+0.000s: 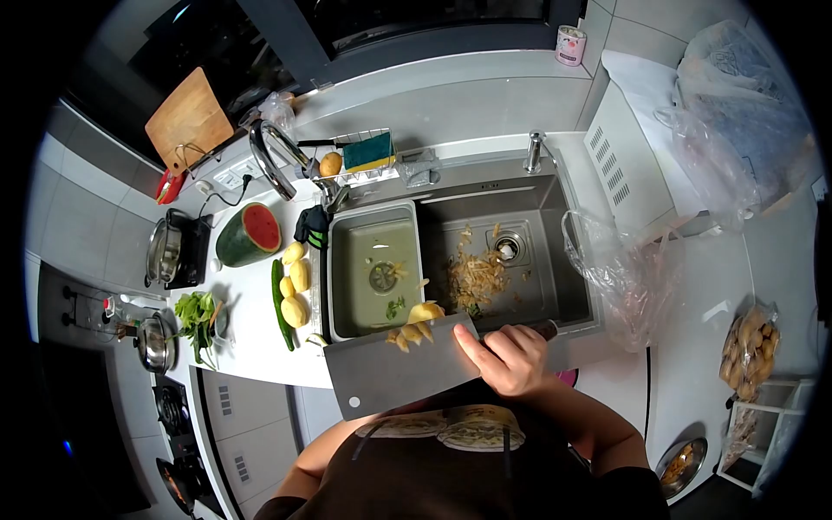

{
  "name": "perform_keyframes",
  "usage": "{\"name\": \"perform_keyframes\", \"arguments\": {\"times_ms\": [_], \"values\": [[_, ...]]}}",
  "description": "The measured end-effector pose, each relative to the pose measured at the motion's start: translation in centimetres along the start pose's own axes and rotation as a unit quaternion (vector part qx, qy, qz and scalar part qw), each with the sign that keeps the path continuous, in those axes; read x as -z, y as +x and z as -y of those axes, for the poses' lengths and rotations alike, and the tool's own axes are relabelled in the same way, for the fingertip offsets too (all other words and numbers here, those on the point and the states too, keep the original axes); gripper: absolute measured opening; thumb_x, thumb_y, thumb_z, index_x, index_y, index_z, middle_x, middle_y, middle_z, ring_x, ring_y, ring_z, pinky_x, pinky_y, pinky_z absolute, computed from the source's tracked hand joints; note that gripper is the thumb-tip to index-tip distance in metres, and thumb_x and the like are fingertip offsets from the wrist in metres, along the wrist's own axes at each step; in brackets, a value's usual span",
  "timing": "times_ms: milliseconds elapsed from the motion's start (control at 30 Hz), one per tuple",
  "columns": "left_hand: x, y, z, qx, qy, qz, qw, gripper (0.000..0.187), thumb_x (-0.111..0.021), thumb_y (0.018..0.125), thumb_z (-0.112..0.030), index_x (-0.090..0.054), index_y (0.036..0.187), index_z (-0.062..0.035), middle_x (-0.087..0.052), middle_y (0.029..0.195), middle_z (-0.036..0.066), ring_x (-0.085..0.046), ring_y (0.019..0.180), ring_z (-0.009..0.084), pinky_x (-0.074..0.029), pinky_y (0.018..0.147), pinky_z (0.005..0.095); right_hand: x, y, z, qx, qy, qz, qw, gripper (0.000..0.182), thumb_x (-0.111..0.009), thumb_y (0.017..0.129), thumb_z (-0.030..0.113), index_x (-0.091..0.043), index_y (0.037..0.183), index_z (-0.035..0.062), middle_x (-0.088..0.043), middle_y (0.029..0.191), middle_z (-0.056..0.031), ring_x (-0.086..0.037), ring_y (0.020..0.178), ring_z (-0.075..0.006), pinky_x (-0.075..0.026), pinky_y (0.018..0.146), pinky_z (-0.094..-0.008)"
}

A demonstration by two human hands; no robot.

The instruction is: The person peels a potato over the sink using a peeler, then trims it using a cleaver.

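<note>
My right hand (511, 357) is closed round the handle of a wide cleaver (399, 377), with its index finger stretched along the blade. A pale, partly peeled potato (426, 311) shows just past the blade's upper edge, over the front of the sink. Brownish strips that look like potato peel (409, 334) lie against that edge. My left forearm (325, 451) runs up beneath the cleaver, and the blade hides most of the left hand, which appears to hold the potato. A heap of potato peels (477, 276) lies in the sink (542, 234) beyond.
Left of the sink's water-filled basin (373, 328) lie peeled potatoes (295, 312), a cucumber (281, 303), a cut watermelon (247, 236) and leafy greens (198, 321). The faucet (276, 165) rises behind. A plastic bag (628, 286) hangs over the right edge.
</note>
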State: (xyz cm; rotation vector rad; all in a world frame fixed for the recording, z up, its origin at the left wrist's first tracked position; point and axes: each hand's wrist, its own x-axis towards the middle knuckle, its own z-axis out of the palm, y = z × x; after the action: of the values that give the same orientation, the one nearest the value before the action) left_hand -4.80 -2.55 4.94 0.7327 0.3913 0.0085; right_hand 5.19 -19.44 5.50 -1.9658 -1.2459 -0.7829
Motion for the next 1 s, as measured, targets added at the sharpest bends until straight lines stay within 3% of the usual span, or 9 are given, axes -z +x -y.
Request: {"name": "perform_keyframes", "arguments": {"times_ms": [300,467,600,667,700,733,833,1000], "values": [[0.2,0.4,0.1,0.01,-0.023,0.024,0.999,0.031,-0.058,0.091,-0.032,-0.053,0.105,-0.0046,-0.057,0.092,0.006,-0.053,0.079,0.0163,-0.043,0.072,0.0289,0.6,0.5,0.4,-0.012,0.029,0.003,1.0,0.036,-0.073,0.069,0.002,-0.073,0.105,0.0085,-0.032,0.06,0.001,-0.04,0.046,-0.0129,-0.037,0.043,-0.0263],[0.8,0.6,0.1,0.038,-0.068,0.081,0.994,0.031,-0.058,0.091,-0.032,-0.053,0.105,-0.0045,-0.057,0.091,0.006,-0.053,0.077,0.0162,-0.043,0.07,0.0285,0.4,0.1,0.2,-0.02,0.018,0.016,0.999,0.035,-0.071,0.069,0.003,-0.073,0.103,0.0078,-0.034,0.06,0.0006,-0.042,0.046,-0.0139,-0.039,0.044,-0.0273],[0.5,1.1,-0.3,0.086,-0.145,0.126,0.978,0.031,-0.058,0.091,-0.032,-0.053,0.104,-0.0043,-0.057,0.09,0.006,-0.052,0.076,0.0162,-0.043,0.068,0.0282,-0.5,0.0,-0.8,-0.082,0.007,-0.006,0.997,0.034,-0.073,0.069,0.003,-0.072,0.102,0.0072,-0.036,0.059,-0.0002,-0.044,0.046,-0.0156,-0.041,0.044,-0.0294],[-1.3,0.7,-0.1,0.086,-0.118,-0.133,0.98,0.025,-0.052,0.094,-0.028,-0.056,0.098,-0.004,-0.058,0.085,0.008,-0.052,0.074,0.0173,-0.042,0.068,0.0299,-0.3,-0.2,-1.0,-0.094,0.0,-0.017,0.995,0.034,-0.073,0.069,0.003,-0.072,0.102,0.0073,-0.036,0.059,-0.0003,-0.044,0.046,-0.0155,-0.041,0.044,-0.0292],[-2.3,0.5,-0.1,0.086,-0.095,-0.255,0.958,0.024,-0.049,0.095,-0.026,-0.057,0.095,-0.0038,-0.058,0.083,0.008,-0.052,0.073,0.0179,-0.041,0.068,0.0308,0.3,-0.1,-0.8,-0.057,0.009,0.004,0.998,0.038,-0.071,0.069,0.005,-0.071,0.107,0.0078,-0.035,0.061,0.0004,-0.044,0.048,-0.0136,-0.041,0.045,-0.0272],[-2.3,0.6,-0.5,0.081,-0.06,-0.253,0.962,0.024,-0.049,0.095,-0.026,-0.056,0.095,-0.0038,-0.058,0.083,0.008,-0.052,0.073,0.0178,-0.041,0.067,0.0305,0.7,0.0,-0.6,-0.022,0.018,0.027,0.999,0.042,-0.069,0.07,0.006,-0.069,0.112,0.0083,-0.034,0.063,0.0011,-0.045,0.05,-0.0117,-0.041,0.046,-0.0252],[-1.7,0.9,-1.3,0.023,-0.001,-0.068,0.997,0.024,-0.05,0.094,-0.028,-0.055,0.096,-0.0038,-0.057,0.084,0.008,-0.051,0.071,0.0176,-0.041,0.065,0.0299,1.4,0.6,-0.1,0.014,0.015,0.039,0.999,0.042,-0.07,0.072,0.008,-0.069,0.113,0.0078,-0.034,0.065,0.0018,-0.044,0.05,-0.0104,-0.041,0.047,-0.0241],[-1.5,1.8,-1.4,-0.02,0.037,-0.021,0.999,0.026,-0.052,0.093,-0.029,-0.054,0.098,-0.0039,-0.056,0.086,0.008,-0.048,0.068,0.0171,-0.039,0.062,0.0288,1.2,0.5,0.1,0.013,0.017,0.031,0.999,0.042,-0.069,0.072,0.008,-0.068,0.115,0.0086,-0.034,0.064,0.002,-0.044,0.05,-0.0098,-0.041,0.047,-0.0231]]}}
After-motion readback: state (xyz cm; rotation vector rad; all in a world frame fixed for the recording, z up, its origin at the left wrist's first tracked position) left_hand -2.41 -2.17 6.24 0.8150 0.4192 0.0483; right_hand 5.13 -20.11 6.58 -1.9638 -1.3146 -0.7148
